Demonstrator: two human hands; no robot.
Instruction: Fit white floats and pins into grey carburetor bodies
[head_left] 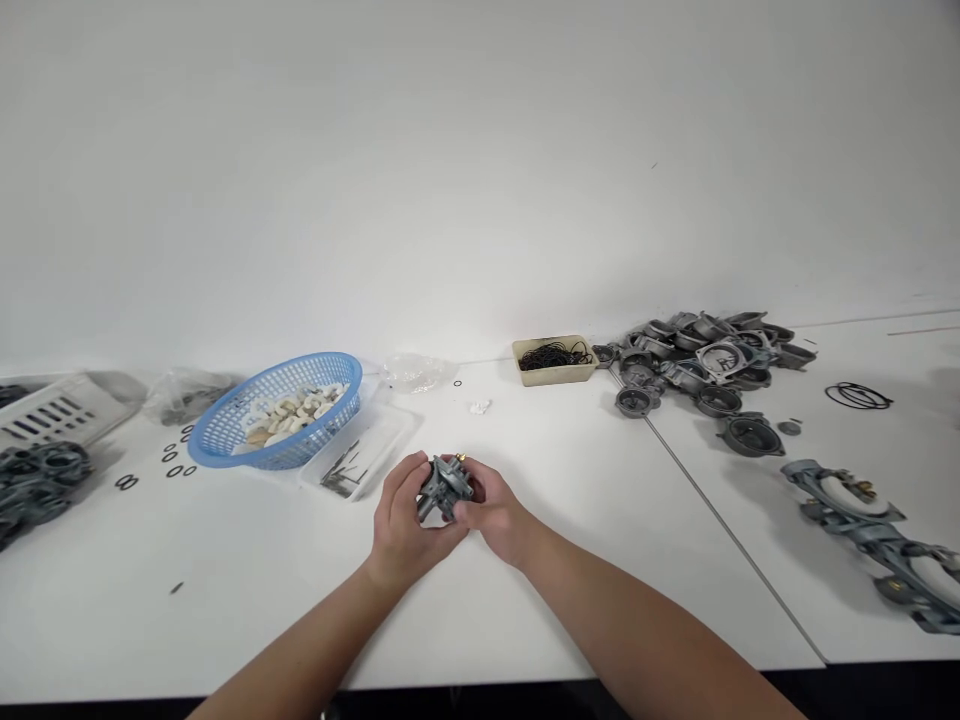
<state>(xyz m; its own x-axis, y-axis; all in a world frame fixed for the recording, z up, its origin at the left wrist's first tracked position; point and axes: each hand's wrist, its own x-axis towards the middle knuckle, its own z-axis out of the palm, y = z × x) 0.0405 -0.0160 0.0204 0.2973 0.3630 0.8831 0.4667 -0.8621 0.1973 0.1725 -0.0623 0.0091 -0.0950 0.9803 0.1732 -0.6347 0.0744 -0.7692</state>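
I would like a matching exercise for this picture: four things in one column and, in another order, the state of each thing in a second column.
Things:
1. blue basket
2. beige tray
3. clear box
4. grey casting

States:
A. gripped by the left hand and right hand
B. holds black rings
C. holds white pieces
D. holds metal pins

Pairs: 1-C, 2-B, 3-D, 4-A

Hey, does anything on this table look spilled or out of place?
Yes, a few small strays. A lone black O-ring lies on the white table, apart from the beige tray of black rings, with a white scrap nearby. More loose O-rings sit left of the blue basket, looking spilled.
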